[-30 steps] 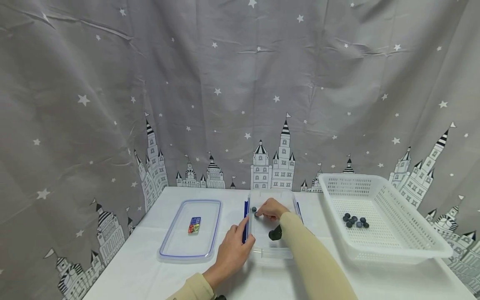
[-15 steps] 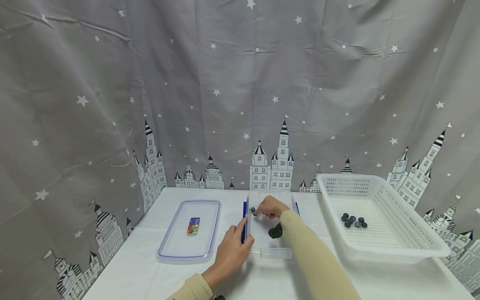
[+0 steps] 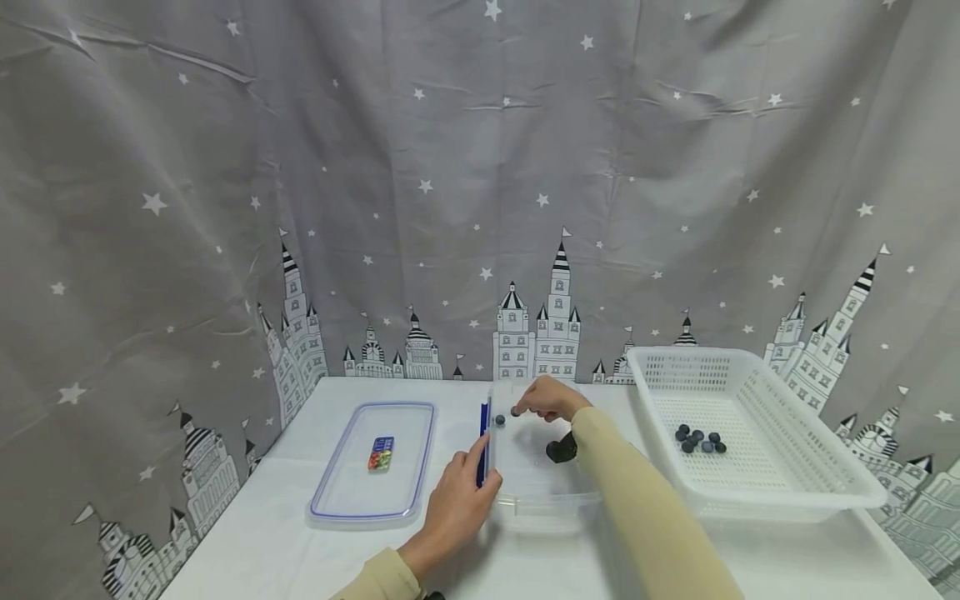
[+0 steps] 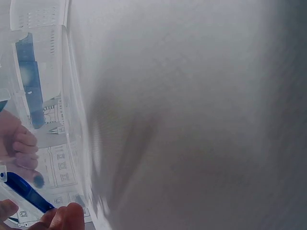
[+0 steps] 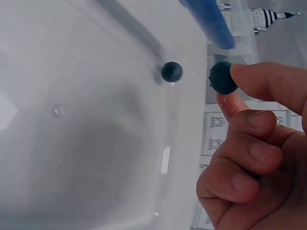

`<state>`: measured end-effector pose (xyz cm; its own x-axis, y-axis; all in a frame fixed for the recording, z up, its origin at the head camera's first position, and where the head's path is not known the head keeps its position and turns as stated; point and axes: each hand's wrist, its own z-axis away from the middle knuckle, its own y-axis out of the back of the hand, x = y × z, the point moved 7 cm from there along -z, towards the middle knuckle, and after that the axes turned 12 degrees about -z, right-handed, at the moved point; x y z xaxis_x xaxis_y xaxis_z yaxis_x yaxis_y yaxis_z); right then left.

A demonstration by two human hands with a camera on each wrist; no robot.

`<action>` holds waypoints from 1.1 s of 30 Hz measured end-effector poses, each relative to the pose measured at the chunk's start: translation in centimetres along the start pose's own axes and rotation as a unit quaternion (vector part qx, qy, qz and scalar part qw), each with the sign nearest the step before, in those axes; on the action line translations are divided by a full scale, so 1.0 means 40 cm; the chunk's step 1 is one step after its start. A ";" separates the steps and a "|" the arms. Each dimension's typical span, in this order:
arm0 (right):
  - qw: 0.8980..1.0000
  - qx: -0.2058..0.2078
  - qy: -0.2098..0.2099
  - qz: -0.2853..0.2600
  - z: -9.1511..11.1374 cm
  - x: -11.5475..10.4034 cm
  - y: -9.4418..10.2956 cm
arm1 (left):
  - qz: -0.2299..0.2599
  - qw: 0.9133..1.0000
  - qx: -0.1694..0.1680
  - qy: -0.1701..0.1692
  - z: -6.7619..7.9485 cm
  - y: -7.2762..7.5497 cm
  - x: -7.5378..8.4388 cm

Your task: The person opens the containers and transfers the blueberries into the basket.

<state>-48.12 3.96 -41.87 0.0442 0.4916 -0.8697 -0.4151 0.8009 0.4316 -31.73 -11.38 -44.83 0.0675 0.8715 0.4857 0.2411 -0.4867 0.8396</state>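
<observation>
My right hand (image 3: 553, 398) pinches a blueberry (image 5: 222, 77) between thumb and index finger, the other fingers curled in. It is over the far left part of a clear plastic storage box (image 3: 536, 498) with blue latch flaps. Another blueberry (image 5: 171, 72) lies on the box floor close to the wall; in the head view that blueberry (image 3: 500, 420) shows just left of the pinched one. My left hand (image 3: 457, 504) rests at the box's left side, with fingertips (image 4: 72, 215) touching around a blue latch flap (image 4: 29, 191). Its index finger and thumb are spread apart.
A clear lid (image 3: 367, 510) with a blue seal and a colourful label (image 3: 381, 454) lies flat to the left. On the right stands a white perforated basket (image 3: 795, 497) holding several blueberries (image 3: 697, 437). A grey castle-print curtain (image 3: 450, 150) hangs behind the white table (image 3: 517, 567).
My right hand has raised the pinched blueberry up and slightly right, apart from the one left on the box floor. The left hand stays at the box's side. The head view shifts slightly.
</observation>
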 end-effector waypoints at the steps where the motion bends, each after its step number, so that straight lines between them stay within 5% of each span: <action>1: 1.000 -0.001 0.002 0.003 0.002 -0.003 0.006 | 0.001 1.000 0.000 0.000 0.000 0.000 0.000; 12: 1.000 -0.023 0.013 -0.001 0.026 -0.018 0.070 | 0.004 1.000 -0.002 0.003 -0.001 0.005 0.001; 33: 0.999 -0.001 0.036 -0.006 0.123 -0.023 0.259 | 0.007 1.000 -0.001 0.000 0.001 0.002 0.000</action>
<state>-47.99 13.48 -35.43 -0.0160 0.4564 -0.8896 -0.4159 0.8061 0.4210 -31.66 -11.41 -44.76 0.0715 0.8644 0.4977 0.2383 -0.4993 0.8330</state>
